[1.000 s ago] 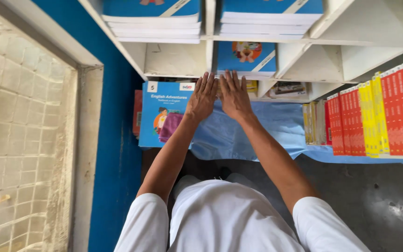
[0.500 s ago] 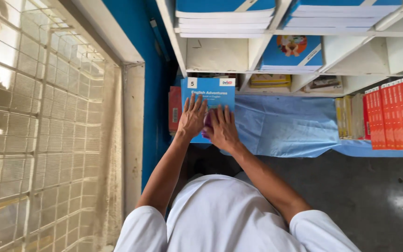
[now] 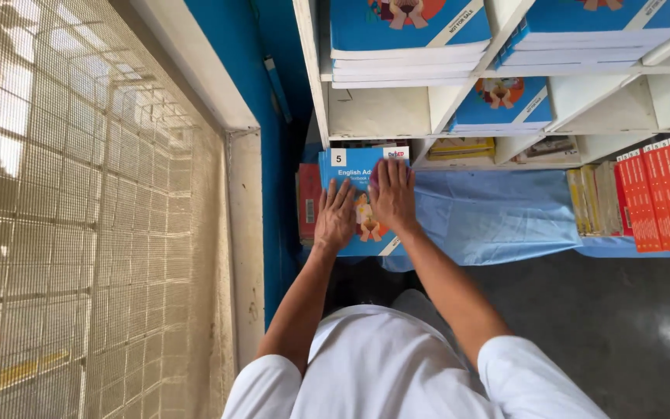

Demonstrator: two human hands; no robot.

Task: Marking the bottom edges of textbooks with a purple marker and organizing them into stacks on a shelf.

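Note:
A stack of blue textbooks (image 3: 358, 167) lies on a light blue cloth (image 3: 490, 213) below a white shelf unit (image 3: 319, 85). My left hand (image 3: 335, 213) lies flat on the top cover, fingers spread. My right hand (image 3: 391, 194) rests flat beside it, on the middle of the same cover. Neither hand grips anything. A red book (image 3: 308, 203) lies just left of the stack, partly under it.
The shelf compartments above hold more blue book stacks (image 3: 409, 35) and thin booklets (image 3: 459, 146). Upright red and yellow books (image 3: 661, 198) stand at the right. A blue wall (image 3: 269, 155) and a meshed window (image 3: 79, 209) close in the left side. A grey floor (image 3: 622, 334) lies below.
Both hands have come down from the higher shelf onto the blue stack's top cover and now lie flat. The view has swung left toward the window.

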